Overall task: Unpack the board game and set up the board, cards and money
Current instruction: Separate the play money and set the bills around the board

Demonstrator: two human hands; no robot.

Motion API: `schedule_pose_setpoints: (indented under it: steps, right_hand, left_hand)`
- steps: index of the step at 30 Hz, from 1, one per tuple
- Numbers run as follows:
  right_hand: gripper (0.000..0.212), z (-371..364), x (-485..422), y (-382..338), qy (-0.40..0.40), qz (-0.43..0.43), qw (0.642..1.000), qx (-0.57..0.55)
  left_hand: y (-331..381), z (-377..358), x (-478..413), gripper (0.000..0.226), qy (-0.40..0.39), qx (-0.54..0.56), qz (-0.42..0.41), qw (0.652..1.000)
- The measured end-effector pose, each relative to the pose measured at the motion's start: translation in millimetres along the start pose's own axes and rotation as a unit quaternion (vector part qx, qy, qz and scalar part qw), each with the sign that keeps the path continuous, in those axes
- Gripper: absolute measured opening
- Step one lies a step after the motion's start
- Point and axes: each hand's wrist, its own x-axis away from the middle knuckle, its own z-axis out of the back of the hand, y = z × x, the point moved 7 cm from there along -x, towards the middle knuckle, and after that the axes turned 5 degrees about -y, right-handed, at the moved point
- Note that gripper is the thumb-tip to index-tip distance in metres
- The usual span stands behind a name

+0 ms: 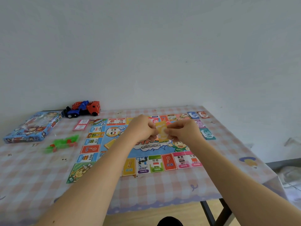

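Nearest the camera, both forearms reach out over the table [162, 190], which is covered with a checked cloth. The board [156, 163] already lies flat and open in the middle of it, the near row of squares facing the person. Above the board's centre the two hands are close together. The left hand [143, 128] and the right hand [182, 131] each pinch an edge of the yellow cards [161, 131], held upright between them and clear of the board; whether this is one card or a small stack I cannot tell. Just right of the board, four piles of notes [208, 134] are set out in a line running away from the person. At the board's far left corner lie the pink cards [81, 125], and nearer, left of the board, a blurred heap of green pieces [63, 143]. Further left is the box [31, 128], and behind it a toy truck [83, 108] stands against the wall [146, 54]. The board and money look done, so the step in hand seems to be the cards. The next move probably calls for squaring the yellow cards and laying them face down on their place on the board, without nudging the board or the notes.
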Motion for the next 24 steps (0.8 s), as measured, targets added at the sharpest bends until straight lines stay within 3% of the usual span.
schedule_pose_setpoints:
  steps: [4, 10, 17, 24]
  right_hand:
    - [0.008, 33, 9, -1, 0.067, 0.006, 0.997, -0.037]
    - [0.009, 88, 24, 16, 0.128, -0.033, 0.990, -0.044]
    - [0.006, 154, 40, 56, 0.176, -0.118, 0.977, 0.004]
    - [0.006, 159, 37, 82, 0.141, -0.198, 0.967, 0.080]
  left_hand:
    - [27, -10, -6, 0.016, -0.003, 0.072, -0.016, 0.997]
    - [72, -48, -20, 0.015, -0.030, 0.076, -0.032, 0.996]
    - [110, -82, -26, 0.016, 0.014, -0.067, -0.105, 0.992]
    - [118, -111, -37, 0.029, -0.015, -0.170, -0.133, 0.976]
